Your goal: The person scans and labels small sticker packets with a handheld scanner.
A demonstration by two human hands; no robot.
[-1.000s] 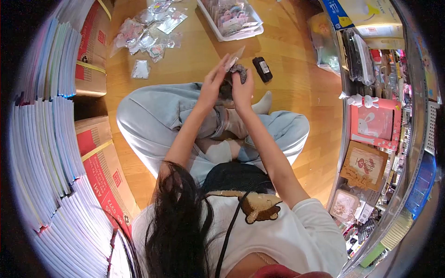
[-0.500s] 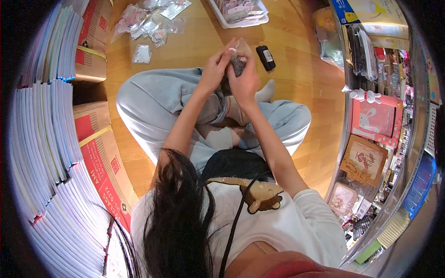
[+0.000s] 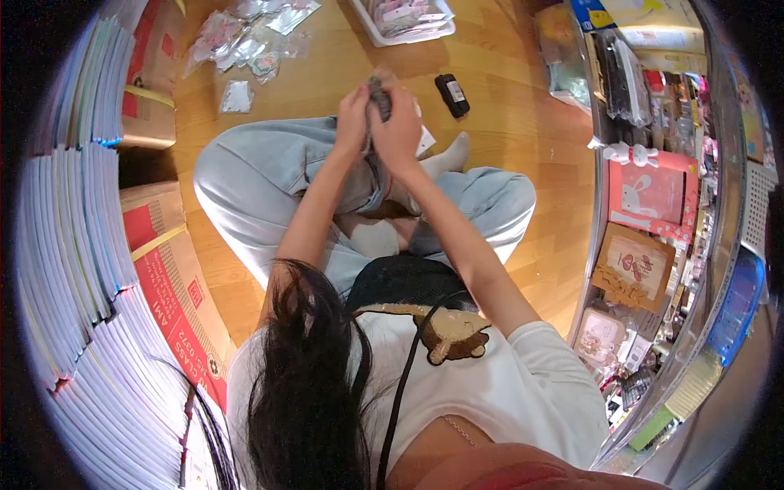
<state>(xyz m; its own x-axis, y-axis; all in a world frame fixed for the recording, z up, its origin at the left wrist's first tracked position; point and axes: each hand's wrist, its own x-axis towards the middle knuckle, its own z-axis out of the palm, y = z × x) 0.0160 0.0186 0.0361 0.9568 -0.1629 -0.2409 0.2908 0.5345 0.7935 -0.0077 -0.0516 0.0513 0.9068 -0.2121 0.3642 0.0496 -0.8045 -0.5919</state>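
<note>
Both my hands meet in front of my crossed legs, closed around a small grey, fuzzy-looking bundle [image 3: 380,100]. My left hand [image 3: 353,119] wraps its left side. On the other side, the fingers of my right hand [image 3: 397,129] curl round it and cover much of it. A white card [image 3: 425,140] sticks out beside my right hand, its other end hidden. To the right on the floor lies a black bundle [image 3: 452,95] with a white label.
Clear packets [image 3: 249,37] and a small white packet [image 3: 237,97] lie on the wooden floor. A white tray [image 3: 408,38] of packets stands ahead. Stacked booklets [image 3: 73,237] and cardboard boxes [image 3: 175,286] line the left; a crowded shelf [image 3: 592,163] borders the right.
My hands have drawn closer together around the grey bundle. The clear plastic above it shows less, and a white card now shows beside my right hand. The whole view has shifted slightly.
</note>
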